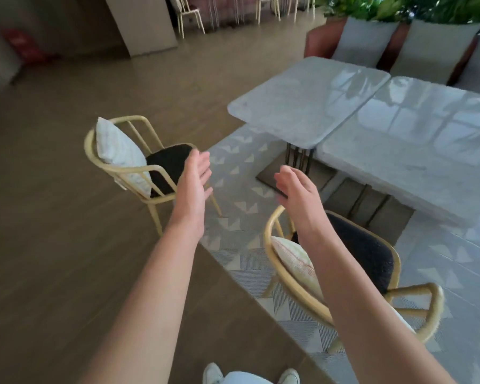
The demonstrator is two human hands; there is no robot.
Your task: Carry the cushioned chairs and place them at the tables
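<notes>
Two yellow-framed chairs with black seat cushions and white back pillows stand near two grey marble tables. One chair (128, 164) is on the wooden floor at the left, facing the left table (302, 106). The other chair (372, 261) stands on the patterned rug below me, facing the right table (416, 139). My left hand (196, 180) is raised in the air with relaxed fingers, in front of the left chair's seat, holding nothing. My right hand (297, 189) hovers empty above the near chair's backrest, fingers loosely curled.
A grey patterned rug (241, 162) lies under the tables. A bench with grey cushions (366, 40) and plants runs behind the tables. More light-framed chairs (189, 15) stand far back by a pillar (142, 23). Wooden floor spreads to the left.
</notes>
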